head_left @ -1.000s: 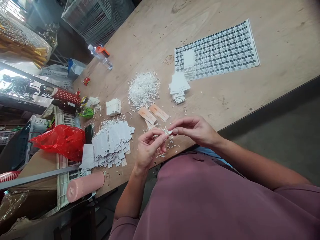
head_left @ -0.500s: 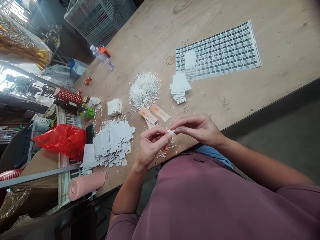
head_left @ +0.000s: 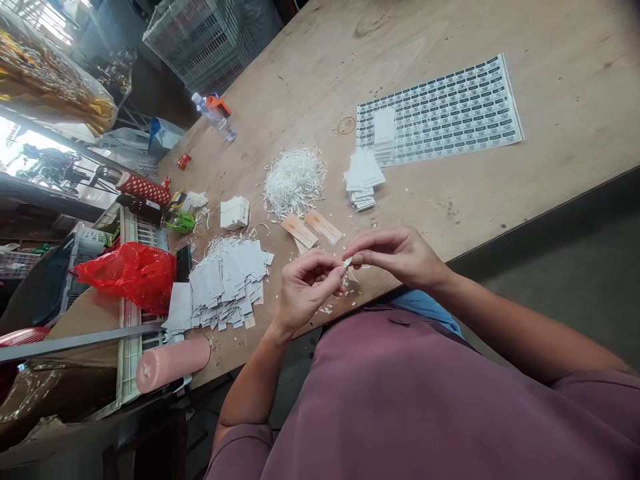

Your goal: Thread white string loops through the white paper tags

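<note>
A small white piece (head_left: 347, 263), too tiny to name, sits between the fingertips of both hands near the table's front edge. My left hand (head_left: 307, 287) pinches it with thumb and forefinger, the other fingers curled. From the opposite side, the thumb and fingertips of my right hand (head_left: 405, 259) close on it. Under the hands lie scattered small white bits (head_left: 327, 309). Just beyond are two orange-and-white cards (head_left: 324, 227). Left of my left hand spreads a heap of white tags (head_left: 227, 283), and a pile of thin white strings (head_left: 295, 180) lies farther back.
Stacked white cards (head_left: 363, 175) lie beside a printed label sheet (head_left: 450, 113). A white block of cards (head_left: 235, 213), a plastic bottle (head_left: 215, 119), a red bag (head_left: 133, 273) and a pink cylinder (head_left: 173, 364) stand to the left. The table edge (head_left: 550, 213) runs along the right.
The view has shifted slightly. The small white piece shows a bit more between the fingertips, while both hands stay almost in place.
</note>
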`<state>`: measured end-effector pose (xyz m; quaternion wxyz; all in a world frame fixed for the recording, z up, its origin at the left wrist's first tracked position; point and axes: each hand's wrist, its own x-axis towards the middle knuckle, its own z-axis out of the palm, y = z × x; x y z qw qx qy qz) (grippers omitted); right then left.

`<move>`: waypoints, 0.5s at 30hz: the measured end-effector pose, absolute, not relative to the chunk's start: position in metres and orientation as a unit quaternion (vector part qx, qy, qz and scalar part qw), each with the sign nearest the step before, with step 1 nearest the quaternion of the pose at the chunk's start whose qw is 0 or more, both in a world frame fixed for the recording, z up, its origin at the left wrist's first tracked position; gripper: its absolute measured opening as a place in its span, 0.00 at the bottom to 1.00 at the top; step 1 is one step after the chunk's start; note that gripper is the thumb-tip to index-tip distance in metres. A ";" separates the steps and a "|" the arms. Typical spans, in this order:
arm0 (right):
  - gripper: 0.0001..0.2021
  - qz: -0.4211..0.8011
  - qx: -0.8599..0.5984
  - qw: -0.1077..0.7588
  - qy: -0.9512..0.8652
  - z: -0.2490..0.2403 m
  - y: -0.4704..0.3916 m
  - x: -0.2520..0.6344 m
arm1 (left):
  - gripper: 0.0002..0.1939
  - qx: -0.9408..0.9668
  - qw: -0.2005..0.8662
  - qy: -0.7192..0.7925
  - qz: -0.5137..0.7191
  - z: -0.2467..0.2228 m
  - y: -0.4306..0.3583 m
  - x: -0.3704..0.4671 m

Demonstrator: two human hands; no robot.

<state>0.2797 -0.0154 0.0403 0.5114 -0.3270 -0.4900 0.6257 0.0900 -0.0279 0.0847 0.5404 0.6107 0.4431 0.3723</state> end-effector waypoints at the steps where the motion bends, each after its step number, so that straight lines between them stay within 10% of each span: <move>1: 0.11 0.626 -0.327 0.511 -0.490 0.040 -0.016 0.278 | 0.07 0.620 0.525 0.445 0.377 0.084 -0.029 0.090; 15: 0.12 0.696 -0.296 0.441 -0.483 0.047 -0.019 0.245 | 0.06 0.621 0.483 0.443 0.430 0.081 -0.054 0.060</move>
